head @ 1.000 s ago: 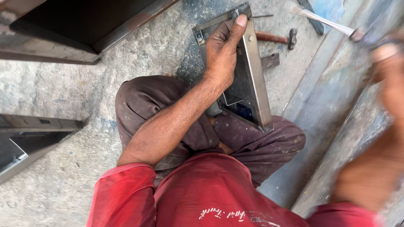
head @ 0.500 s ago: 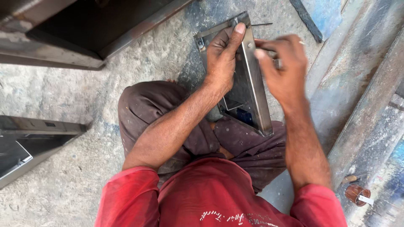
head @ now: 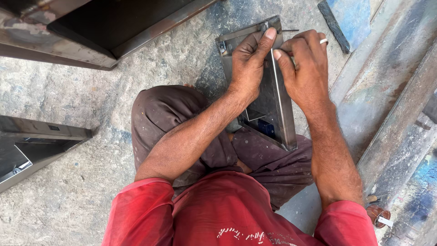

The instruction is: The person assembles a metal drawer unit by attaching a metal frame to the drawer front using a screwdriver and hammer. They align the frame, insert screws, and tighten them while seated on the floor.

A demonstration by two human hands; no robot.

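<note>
Head view — the metal frame piece (head: pixel 268 114) leans on the person's lap, far end down on the concrete floor (head: pixel 68 105). It's grey, dull, boxy, with a bright long edge. Left hand (head: pixel 248 61) is clamped over its top; right hand (head: pixel 305 64) pinches a thin rod (head: pixel 289 31) there. Looks mid-job, nothing finished — another frame (head: pixel 27 146) lies well apart.
</note>
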